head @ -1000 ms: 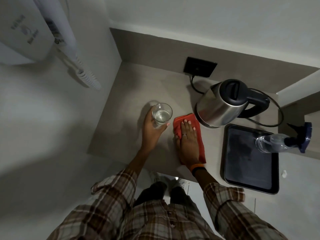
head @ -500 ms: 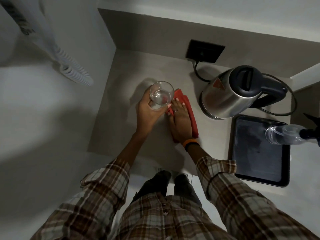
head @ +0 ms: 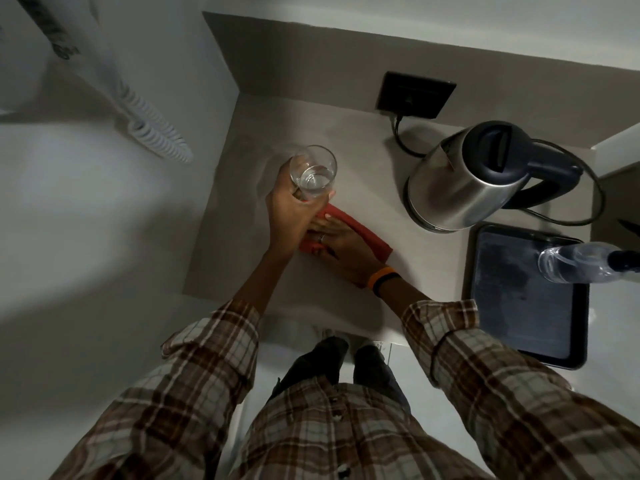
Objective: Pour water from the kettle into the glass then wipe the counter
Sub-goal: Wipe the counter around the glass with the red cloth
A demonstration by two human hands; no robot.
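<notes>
Overhead, the left hand (head: 294, 216) was closed around the glass (head: 313, 172), holding it raised above the counter (head: 242, 237), upright, with a little water in the bottom. Right hand (head: 337, 242) lay flat, fingers spread, pressed on the red cloth (head: 367, 233); the cloth lay on the counter partly under the left hand, which crossed over the right fingertips. Ring seen on one right finger; an orange band (head: 381, 276) on the right wrist. Kettle (head: 460, 181) stood upright on its base to the right, lid down, cord running to the black socket (head: 415, 95) on the back wall. Black tray (head: 485, 327) sat near the kettle's front; a clear spray bottle (head: 575, 265) overlapped its right edge. Plaid sleeves on both arms.
</notes>
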